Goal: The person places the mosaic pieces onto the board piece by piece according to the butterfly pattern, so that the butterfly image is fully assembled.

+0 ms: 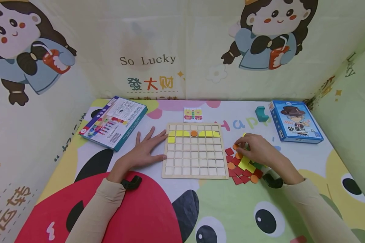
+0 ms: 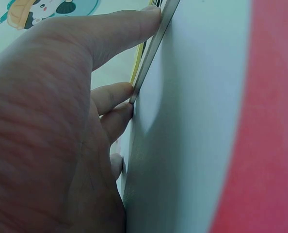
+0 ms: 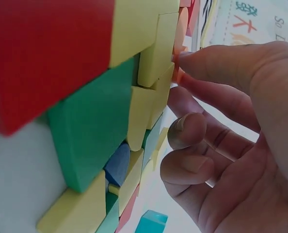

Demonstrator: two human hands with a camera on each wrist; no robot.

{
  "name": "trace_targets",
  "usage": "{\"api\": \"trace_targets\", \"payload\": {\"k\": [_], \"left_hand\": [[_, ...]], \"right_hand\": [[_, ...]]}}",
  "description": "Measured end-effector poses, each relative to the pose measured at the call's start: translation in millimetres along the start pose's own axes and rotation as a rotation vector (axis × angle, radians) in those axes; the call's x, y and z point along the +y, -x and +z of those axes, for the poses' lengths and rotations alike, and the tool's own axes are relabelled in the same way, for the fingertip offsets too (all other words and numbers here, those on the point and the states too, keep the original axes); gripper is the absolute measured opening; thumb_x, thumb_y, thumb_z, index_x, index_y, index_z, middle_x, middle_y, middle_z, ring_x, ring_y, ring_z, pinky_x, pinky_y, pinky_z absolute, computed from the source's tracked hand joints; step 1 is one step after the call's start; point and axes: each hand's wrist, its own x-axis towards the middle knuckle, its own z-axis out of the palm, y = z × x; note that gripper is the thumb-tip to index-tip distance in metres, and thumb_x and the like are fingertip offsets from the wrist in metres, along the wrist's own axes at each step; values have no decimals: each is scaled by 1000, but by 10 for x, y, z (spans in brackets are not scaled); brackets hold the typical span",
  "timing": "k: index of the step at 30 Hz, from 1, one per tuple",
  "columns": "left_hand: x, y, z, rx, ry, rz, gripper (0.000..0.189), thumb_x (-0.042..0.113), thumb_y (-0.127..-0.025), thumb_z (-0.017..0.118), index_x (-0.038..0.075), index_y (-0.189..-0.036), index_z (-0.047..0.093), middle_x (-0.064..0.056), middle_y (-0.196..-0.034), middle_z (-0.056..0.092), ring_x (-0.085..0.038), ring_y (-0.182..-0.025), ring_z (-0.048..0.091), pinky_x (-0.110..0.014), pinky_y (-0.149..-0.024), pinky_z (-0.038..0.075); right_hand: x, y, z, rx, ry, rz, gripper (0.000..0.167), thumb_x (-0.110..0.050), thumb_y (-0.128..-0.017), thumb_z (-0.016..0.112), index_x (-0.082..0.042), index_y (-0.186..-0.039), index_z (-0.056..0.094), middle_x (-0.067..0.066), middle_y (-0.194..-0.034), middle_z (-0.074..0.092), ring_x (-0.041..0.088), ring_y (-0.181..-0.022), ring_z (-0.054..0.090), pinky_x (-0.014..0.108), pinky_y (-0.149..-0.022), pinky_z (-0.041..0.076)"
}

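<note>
A wooden grid board [image 1: 194, 155] lies in the middle of the table. Its second row holds several yellow pieces [image 1: 178, 133] and an orange disc [image 1: 194, 133]; another yellow piece [image 1: 171, 139] fills the third row's first cell. My left hand [image 1: 146, 150], fingers spread, touches the board's left edge; in the left wrist view its thumb and fingertips rest against that edge. Right of the board, my right hand [image 1: 255, 148] is over a loose pile of coloured pieces [image 1: 238, 171]. Its thumb and index finger pinch an orange disc [image 3: 176, 70], partly hidden by the fingertips.
A butterfly pattern card [image 1: 193, 115] lies behind the board. At the back left is a game box [image 1: 114, 123]; a blue box [image 1: 295, 121] lies at the back right, beside a teal block [image 1: 261, 114]. Red, green and yellow pieces crowd below the right hand.
</note>
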Motion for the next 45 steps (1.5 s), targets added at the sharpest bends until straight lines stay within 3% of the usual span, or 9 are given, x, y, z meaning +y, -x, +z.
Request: {"api": "trace_targets", "payload": {"k": [16, 35, 45], "left_hand": [[-2, -21, 1, -5, -4, -3, 91, 65, -92, 67, 35, -168, 29, 10, -180, 18, -30, -169, -9, -74, -125, -18], [-8, -31, 21, -6, -3, -2, 92, 65, -92, 67, 35, -169, 28, 9, -180, 18, -30, -169, -8, -75, -125, -18], [-10, -14, 10, -6, -3, -3, 91, 64, -92, 68, 34, -169, 29, 9, -180, 19, -31, -169, -8, -75, -125, -18]], "right_hand": [[47, 3, 11, 1, -5, 14, 29, -24, -94, 81, -8, -117, 79, 5, -99, 71, 18, -92, 62, 27, -75, 56], [58, -37, 24, 6, -11, -8, 30, -24, -94, 80, -9, -120, 78, 4, -99, 69, 16, -90, 59, 22, -68, 53], [-241, -227, 0, 27, -59, -22, 30, -30, -96, 79, -10, -118, 78, 8, -104, 71, 18, -90, 60, 22, -63, 54]]}}
